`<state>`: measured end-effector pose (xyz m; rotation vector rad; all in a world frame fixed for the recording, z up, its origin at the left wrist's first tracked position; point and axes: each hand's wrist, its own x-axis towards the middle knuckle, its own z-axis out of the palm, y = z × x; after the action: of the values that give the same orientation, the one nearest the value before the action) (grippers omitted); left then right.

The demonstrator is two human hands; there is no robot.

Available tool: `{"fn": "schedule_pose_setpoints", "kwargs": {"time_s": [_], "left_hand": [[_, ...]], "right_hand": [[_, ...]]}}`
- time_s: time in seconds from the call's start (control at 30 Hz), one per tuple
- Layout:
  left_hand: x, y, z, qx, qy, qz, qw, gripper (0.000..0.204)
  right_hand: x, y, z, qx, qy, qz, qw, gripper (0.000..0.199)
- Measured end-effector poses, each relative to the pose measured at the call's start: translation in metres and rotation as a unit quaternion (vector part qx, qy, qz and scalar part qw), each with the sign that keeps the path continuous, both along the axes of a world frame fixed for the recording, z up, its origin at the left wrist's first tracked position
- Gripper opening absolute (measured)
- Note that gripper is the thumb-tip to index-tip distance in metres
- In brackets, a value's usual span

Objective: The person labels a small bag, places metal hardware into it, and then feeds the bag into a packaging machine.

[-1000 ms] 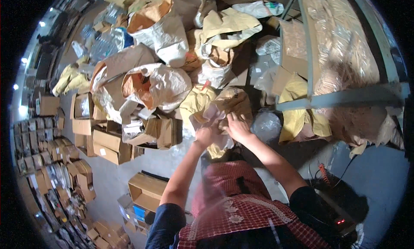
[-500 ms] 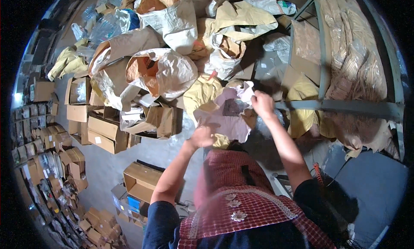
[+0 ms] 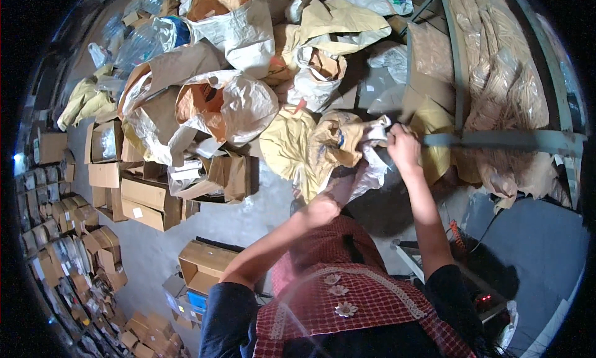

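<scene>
A crumpled tan paper sack (image 3: 338, 138) with a pale, lavender-white edge is pulled taut between my two hands in front of my apron. My right hand (image 3: 403, 148) is closed on its whitish edge at the upper right. Nearer my body, my left hand (image 3: 324, 210) is a fist at the sack's lower edge, where a pinkish-lavender strip runs up toward the right. The sack's opening is folded over and its inside is hidden. Against its left side lies a yellow sack (image 3: 288, 141).
Large white sacks with brown lining (image 3: 248, 107) crowd the far left. Cardboard boxes (image 3: 150, 203) stand below them, and another box (image 3: 208, 265) is near my left elbow. A metal rack bar (image 3: 509, 142) crosses on the right, beside wrapped brown bundles (image 3: 496, 79).
The sack's mouth was spread wide, showing its lavender inside; now it is drawn together and folded. My right hand moved right, my left hand moved right and nearer, changing from spread to closed.
</scene>
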<state>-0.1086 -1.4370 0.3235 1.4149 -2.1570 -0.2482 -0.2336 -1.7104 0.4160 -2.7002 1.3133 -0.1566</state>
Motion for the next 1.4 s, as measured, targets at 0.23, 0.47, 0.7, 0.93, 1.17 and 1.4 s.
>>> {"fn": "schedule_pose_setpoints", "kwargs": {"time_s": [0.23, 0.47, 0.7, 0.93, 1.17, 1.4], "left_hand": [[0.011, -0.026, 0.039, -0.024, -0.077, 0.057, 0.995, 0.046], [0.029, -0.008, 0.045, 0.143, -0.004, 0.035, 0.989, 0.007], [0.053, -0.025, 0.064, 0.444, -0.007, 0.062, 0.894, 0.028], [0.065, -0.044, 0.084, 0.471, -0.027, 0.196, 0.86, 0.078], [0.03, -0.032, 0.055, 0.44, -0.105, 0.221, 0.864, 0.059], [0.013, -0.017, 0.065, 0.386, -0.09, 0.249, 0.884, 0.043]], "right_hand": [[0.052, 0.064, -0.034, 0.546, 0.204, 0.17, 0.794, 0.018], [0.077, 0.031, -0.03, 0.343, 0.234, -0.029, 0.909, 0.087], [0.06, 0.012, 0.011, 0.443, 0.21, -0.065, 0.869, 0.09], [0.041, 0.027, -0.012, 0.298, 0.292, -0.063, 0.907, 0.104], [0.023, 0.042, 0.005, 0.303, 0.261, -0.024, 0.916, 0.108], [0.012, 0.003, 0.012, 0.366, 0.21, -0.065, 0.904, 0.108]]}}
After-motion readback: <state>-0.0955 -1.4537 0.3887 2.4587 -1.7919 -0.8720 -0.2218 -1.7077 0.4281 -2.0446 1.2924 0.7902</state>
